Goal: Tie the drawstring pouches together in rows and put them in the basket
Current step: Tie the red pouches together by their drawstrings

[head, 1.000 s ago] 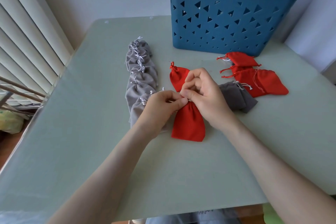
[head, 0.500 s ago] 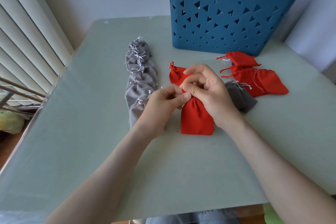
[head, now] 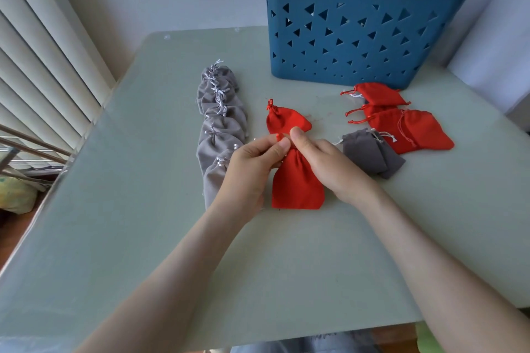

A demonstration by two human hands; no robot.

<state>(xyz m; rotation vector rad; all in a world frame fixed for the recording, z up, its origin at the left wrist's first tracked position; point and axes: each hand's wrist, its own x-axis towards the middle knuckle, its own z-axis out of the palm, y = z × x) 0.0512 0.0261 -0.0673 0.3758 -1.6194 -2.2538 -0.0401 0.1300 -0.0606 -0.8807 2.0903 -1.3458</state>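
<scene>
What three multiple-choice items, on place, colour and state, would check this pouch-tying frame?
1. The basket stands: A) at the table's far side B) on the floor C) at the near edge.
2. The long tied row of pouches is: A) red B) grey C) blue.
3. The left hand and right hand: A) lie flat B) hold nothing C) pinch the red pouches where they meet.
Key: A, it sits beyond the pouches; B, grey cloth, pale strings; C, thumbs and fingers close on the red necks.
</scene>
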